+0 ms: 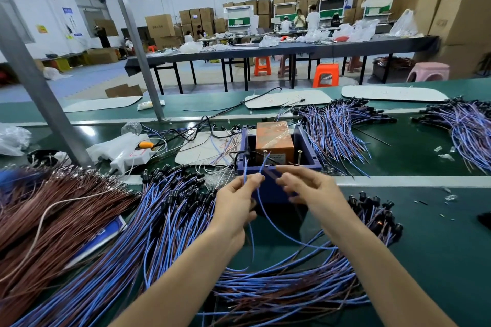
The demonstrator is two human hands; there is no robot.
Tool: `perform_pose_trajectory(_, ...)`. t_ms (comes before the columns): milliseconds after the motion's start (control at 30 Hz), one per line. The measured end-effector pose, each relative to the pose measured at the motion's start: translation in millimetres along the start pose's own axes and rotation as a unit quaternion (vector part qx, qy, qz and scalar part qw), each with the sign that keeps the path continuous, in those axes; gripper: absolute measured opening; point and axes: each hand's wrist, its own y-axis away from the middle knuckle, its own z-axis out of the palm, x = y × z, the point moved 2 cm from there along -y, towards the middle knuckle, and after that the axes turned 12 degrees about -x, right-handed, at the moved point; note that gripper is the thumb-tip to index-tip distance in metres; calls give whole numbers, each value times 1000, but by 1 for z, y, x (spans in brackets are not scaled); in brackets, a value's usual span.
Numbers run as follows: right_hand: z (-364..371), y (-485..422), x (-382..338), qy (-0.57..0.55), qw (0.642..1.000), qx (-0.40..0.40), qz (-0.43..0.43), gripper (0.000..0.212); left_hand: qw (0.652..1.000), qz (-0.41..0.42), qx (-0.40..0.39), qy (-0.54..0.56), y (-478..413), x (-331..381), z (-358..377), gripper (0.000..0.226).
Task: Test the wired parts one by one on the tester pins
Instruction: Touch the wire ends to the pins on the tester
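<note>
Up at the front wall of the blue tester box [268, 191], both hands in close. Pinches 2 strands of the blue wire [245, 168] with the left hand [233, 201], thumb and fingertips [256, 177] curled tight round them just below the box rim. Sends 1 strand up past those fingertips toward the left tester pin [265, 152], the other up beside the box's left corner; cannot tell whether either end touches metal. Loops the rest down out of the pinch, over the green belt [425, 233] and under the right wrist.

Reaches in from the other side with the right hand [305, 188], blurred, fingers stretched leftward, tips near the left hand's but apart. Shows a dark streak at the right fingertips [280, 169], too smeared to name; cannot tell if gripped or merely touched.

Leaves the right tester pin [300, 152] upright, well apart from both hands, in front of the orange block [273, 138].

Heaps of blue-and-brown wired parts [164, 220] left of the left forearm, more under both forearms, black-capped ones just right of the right wrist.
</note>
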Motion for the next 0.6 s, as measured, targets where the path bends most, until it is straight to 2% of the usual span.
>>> perform_pose_trajectory(67,19,13,0,-32,993,-114,24,22,999,26,-19,-1,13,7,2,10)
perform_pose_trajectory(133,31,26,1,-20,986,-162,31,24,998,63,-13,-5,22,18,-1,13)
perform_pose_trajectory(200,35,35,4,53,978,-200,22,22,995,100,-3,-29,26,30,-7,21)
perform_pose_trajectory(267,39,43,7,135,950,-281,34,18,991,132,-8,-30,28,42,-13,29)
perform_pose_trajectory(333,41,47,9,205,923,-323,49,32,986,153,-35,-49,28,52,-16,34)
perform_pose_trajectory(400,41,45,4,203,941,-268,29,43,972,174,-82,-137,30,56,-15,33)
perform_pose_trajectory(500,28,35,-9,34,994,-103,-21,47,930,178,-175,-269,37,50,-7,28)
perform_pose_trajectory(600,16,31,-17,-107,993,-31,-28,37,908,120,-261,-306,41,30,3,29)
